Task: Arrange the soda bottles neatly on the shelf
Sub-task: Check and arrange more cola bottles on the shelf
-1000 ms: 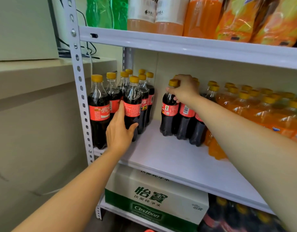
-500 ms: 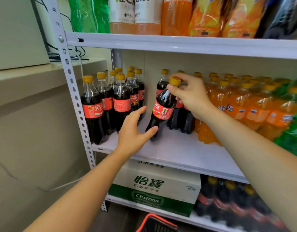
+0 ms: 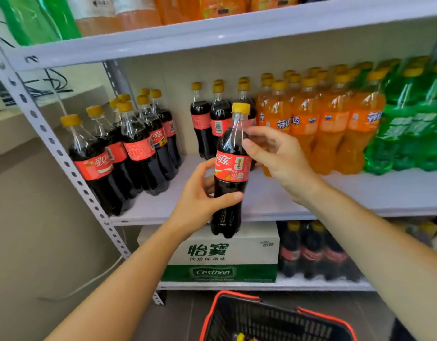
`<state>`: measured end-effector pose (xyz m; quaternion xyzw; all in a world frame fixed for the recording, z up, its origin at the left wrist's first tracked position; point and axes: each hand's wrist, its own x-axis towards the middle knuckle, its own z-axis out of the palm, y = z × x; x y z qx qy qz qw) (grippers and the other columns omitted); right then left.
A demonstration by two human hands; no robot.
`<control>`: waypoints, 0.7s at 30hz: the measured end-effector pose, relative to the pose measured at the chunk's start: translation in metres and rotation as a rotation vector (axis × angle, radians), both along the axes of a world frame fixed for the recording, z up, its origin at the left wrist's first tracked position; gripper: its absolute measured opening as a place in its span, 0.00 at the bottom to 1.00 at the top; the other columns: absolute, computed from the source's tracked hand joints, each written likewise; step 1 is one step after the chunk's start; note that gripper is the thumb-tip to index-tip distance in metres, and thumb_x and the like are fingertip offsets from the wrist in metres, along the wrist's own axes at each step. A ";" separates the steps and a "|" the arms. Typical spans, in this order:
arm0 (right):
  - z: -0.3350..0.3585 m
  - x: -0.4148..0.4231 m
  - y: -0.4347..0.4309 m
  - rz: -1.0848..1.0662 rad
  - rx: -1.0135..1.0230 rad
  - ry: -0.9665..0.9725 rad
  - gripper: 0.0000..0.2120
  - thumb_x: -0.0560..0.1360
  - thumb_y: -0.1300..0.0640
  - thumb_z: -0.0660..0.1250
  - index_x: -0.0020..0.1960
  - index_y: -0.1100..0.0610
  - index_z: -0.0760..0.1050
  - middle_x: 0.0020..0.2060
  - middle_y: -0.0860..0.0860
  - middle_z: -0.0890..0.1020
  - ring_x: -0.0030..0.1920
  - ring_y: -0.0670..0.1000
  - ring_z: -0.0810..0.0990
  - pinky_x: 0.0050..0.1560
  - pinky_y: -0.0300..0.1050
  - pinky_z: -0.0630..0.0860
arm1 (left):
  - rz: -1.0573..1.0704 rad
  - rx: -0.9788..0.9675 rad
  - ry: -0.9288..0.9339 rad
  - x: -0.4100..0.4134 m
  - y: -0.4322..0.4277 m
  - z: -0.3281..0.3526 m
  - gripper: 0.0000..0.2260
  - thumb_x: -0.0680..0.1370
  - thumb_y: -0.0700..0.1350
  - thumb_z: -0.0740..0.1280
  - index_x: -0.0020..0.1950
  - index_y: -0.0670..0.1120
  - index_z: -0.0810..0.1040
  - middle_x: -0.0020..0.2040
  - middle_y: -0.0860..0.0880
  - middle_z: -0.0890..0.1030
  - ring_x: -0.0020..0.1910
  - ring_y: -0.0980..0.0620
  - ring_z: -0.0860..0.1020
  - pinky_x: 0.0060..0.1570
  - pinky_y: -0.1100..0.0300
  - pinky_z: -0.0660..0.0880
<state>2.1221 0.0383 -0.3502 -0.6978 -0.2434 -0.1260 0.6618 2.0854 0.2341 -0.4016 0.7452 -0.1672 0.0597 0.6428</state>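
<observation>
Shelf: white metal shelf board (image 3: 335,193), its middle bare.
Neighbours: dark cola bottles (image 3: 138,148) stand at the left and rear, with orange plastic soda bottles (image 3: 333,129) to the right.
Bottle: yellow-capped, red-labelled plastic cola bottle (image 3: 231,168), long axis near upright, cap up, held in the air before the shelf edge.
Left hand (image 3: 202,203): wraps the lower body.
Right hand (image 3: 281,156): pinches the shoulder.
</observation>
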 end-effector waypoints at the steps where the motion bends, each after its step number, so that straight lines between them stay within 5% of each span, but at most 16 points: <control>1: -0.006 -0.002 -0.002 0.024 0.015 0.031 0.11 0.76 0.52 0.73 0.57 0.43 0.78 0.53 0.45 0.83 0.53 0.42 0.82 0.46 0.38 0.80 | -0.008 -0.019 0.042 -0.001 -0.003 -0.002 0.30 0.71 0.43 0.78 0.69 0.51 0.70 0.55 0.47 0.87 0.56 0.48 0.85 0.56 0.54 0.81; 6: -0.018 -0.004 -0.015 0.161 0.029 0.096 0.23 0.71 0.50 0.74 0.64 0.42 0.75 0.56 0.46 0.85 0.58 0.45 0.83 0.51 0.41 0.81 | -0.088 -0.176 0.155 -0.005 -0.016 -0.007 0.25 0.73 0.42 0.76 0.67 0.47 0.72 0.54 0.45 0.86 0.51 0.47 0.85 0.49 0.58 0.80; 12: -0.026 -0.004 -0.020 0.203 0.157 0.135 0.31 0.72 0.53 0.74 0.74 0.50 0.71 0.57 0.53 0.85 0.58 0.52 0.84 0.54 0.47 0.82 | -0.136 -0.272 0.184 -0.004 -0.028 -0.009 0.25 0.76 0.41 0.70 0.74 0.46 0.74 0.65 0.41 0.78 0.62 0.44 0.81 0.58 0.47 0.80; 17: -0.027 -0.004 -0.020 0.042 0.200 0.155 0.21 0.74 0.50 0.72 0.66 0.47 0.75 0.51 0.51 0.87 0.53 0.50 0.86 0.48 0.43 0.82 | -0.099 -0.329 0.181 -0.002 -0.036 -0.010 0.27 0.77 0.41 0.69 0.76 0.45 0.70 0.68 0.37 0.77 0.63 0.43 0.81 0.56 0.48 0.80; 21: -0.031 -0.001 -0.024 0.024 0.119 0.287 0.16 0.80 0.52 0.68 0.66 0.56 0.77 0.55 0.53 0.85 0.55 0.51 0.85 0.56 0.52 0.81 | -0.091 -0.387 0.213 0.000 -0.039 -0.009 0.24 0.79 0.44 0.67 0.75 0.43 0.72 0.65 0.37 0.79 0.64 0.39 0.78 0.61 0.46 0.78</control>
